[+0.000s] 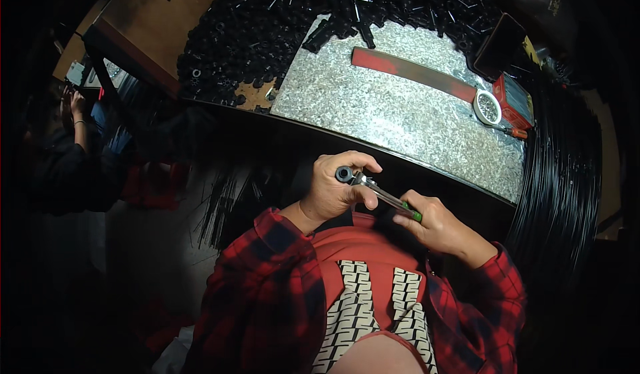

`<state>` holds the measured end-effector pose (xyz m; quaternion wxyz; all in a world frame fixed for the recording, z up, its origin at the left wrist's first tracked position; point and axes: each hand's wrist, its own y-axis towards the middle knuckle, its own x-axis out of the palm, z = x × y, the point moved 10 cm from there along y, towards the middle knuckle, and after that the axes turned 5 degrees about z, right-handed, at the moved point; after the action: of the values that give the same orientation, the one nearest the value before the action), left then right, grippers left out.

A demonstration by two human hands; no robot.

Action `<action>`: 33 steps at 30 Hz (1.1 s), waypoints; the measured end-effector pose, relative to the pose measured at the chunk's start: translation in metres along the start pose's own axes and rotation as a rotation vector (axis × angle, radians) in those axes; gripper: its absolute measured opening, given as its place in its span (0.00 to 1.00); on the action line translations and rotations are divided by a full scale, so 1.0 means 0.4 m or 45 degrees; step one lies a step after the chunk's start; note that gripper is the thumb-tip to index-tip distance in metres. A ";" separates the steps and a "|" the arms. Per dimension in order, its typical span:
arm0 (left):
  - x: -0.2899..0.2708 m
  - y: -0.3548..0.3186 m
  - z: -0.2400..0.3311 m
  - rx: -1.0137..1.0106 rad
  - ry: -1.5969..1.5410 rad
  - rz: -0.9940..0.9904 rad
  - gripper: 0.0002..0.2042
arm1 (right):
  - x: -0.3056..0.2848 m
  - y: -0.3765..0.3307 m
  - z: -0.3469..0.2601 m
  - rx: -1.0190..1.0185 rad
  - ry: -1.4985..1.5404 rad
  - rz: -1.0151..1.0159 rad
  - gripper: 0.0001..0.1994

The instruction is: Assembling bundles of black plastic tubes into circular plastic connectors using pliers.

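Observation:
In front of my body, below the table's front edge, my left hand [325, 193] closes round a small black tubular part [344, 174], its round open end showing. My right hand [435, 223] grips metal pliers [388, 197] by their green handle end. The pliers slant up to the left, and their head meets the black part between my left thumb and forefinger. My left fingers hide most of the part, so how the jaws sit on it cannot be made out.
A heap of black parts [247, 34] covers the table's far side. On the speckled sheet [320, 101] lie a red-brown strip [413, 74], a white bowl of small pieces [488, 107], a red box [512, 101] and a screwdriver [517, 133]. Black rods [557, 174] hang right. Another person's hand [77, 102] shows far left.

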<state>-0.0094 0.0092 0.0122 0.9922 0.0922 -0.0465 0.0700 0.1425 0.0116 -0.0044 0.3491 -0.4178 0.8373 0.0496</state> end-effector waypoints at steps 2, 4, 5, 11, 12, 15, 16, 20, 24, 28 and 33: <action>-0.002 -0.001 0.005 0.056 0.009 0.007 0.36 | -0.001 0.002 -0.002 0.001 -0.019 0.014 0.12; -0.002 0.001 0.001 0.108 0.029 0.012 0.36 | -0.002 0.000 0.005 0.012 -0.040 0.032 0.12; -0.001 0.001 0.007 0.161 0.050 0.014 0.37 | -0.015 -0.002 0.011 -0.009 -0.116 0.109 0.11; 0.010 -0.003 -0.014 0.159 0.051 -0.055 0.42 | -0.145 -0.026 0.007 -0.162 -0.501 0.518 0.08; 0.014 -0.003 -0.021 0.129 0.083 -0.089 0.44 | -0.191 -0.035 0.008 -0.137 -0.502 0.642 0.07; 0.006 -0.017 -0.022 0.171 0.121 -0.052 0.45 | -0.334 -0.034 0.025 -0.145 -0.534 0.952 0.04; 0.013 -0.022 -0.019 0.182 0.118 -0.067 0.47 | -0.386 -0.029 0.054 -0.059 -0.590 0.974 0.04; 0.067 -0.050 0.043 0.320 0.234 -0.188 0.49 | -0.548 0.011 0.178 0.222 -0.782 0.971 0.06; 0.109 -0.085 0.087 0.451 0.138 -0.278 0.49 | -0.596 0.071 0.253 0.392 -0.943 0.807 0.09; 0.121 -0.112 0.087 0.487 0.119 -0.338 0.50 | -0.586 0.127 0.270 0.444 -1.192 0.657 0.10; 0.119 -0.124 0.056 0.393 0.082 -0.392 0.49 | -0.596 0.142 0.296 0.440 -1.216 0.656 0.11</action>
<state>0.0429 -0.0372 0.0303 0.9662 0.2469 0.0112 -0.0732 0.2622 0.2512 0.0440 0.7288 -0.0679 0.6575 0.1787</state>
